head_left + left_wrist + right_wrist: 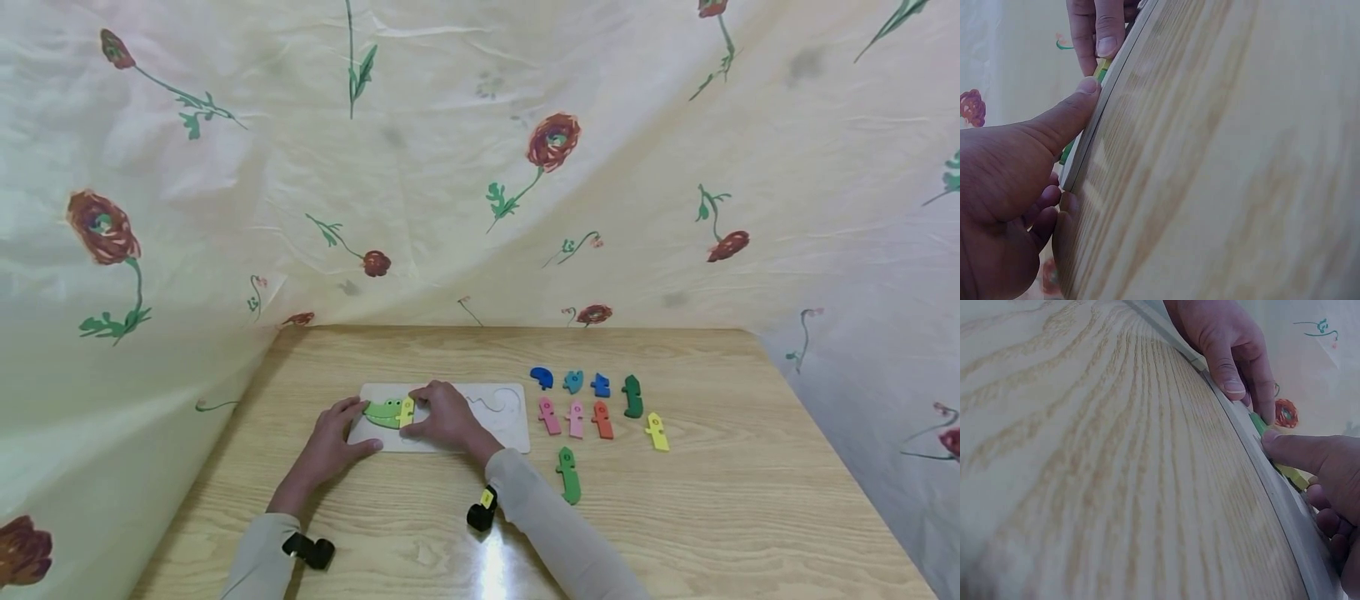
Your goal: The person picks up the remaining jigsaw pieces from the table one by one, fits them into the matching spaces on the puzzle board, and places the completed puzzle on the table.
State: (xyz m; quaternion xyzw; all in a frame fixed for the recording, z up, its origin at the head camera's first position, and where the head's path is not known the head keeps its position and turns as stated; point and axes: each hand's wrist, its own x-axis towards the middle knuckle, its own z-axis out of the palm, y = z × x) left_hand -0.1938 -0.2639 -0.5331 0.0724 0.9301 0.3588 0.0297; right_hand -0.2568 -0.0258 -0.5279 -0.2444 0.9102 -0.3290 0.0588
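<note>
A white puzzle board [442,442] lies on the table with a green crocodile head piece [381,414] at its left end. Right behind the head sits a yellow puzzle piece [406,412], which also shows in the right wrist view [1292,477]. My right hand [447,417] pinches this yellow piece between thumb and fingers. Around the board's left end my left hand [330,437] grips, its thumb [1072,112] at the near edge and its fingers toward the far corner. The thumb of the right hand [1329,462] partly hides the pieces in the right wrist view.
To the board's right lie several loose pieces: blue [541,377], light blue [573,382], pink [550,416], red [602,420], dark green [633,397], yellow [657,432] and a long green one [568,476]. A flowered cloth [450,167] hangs behind the wooden table [712,500].
</note>
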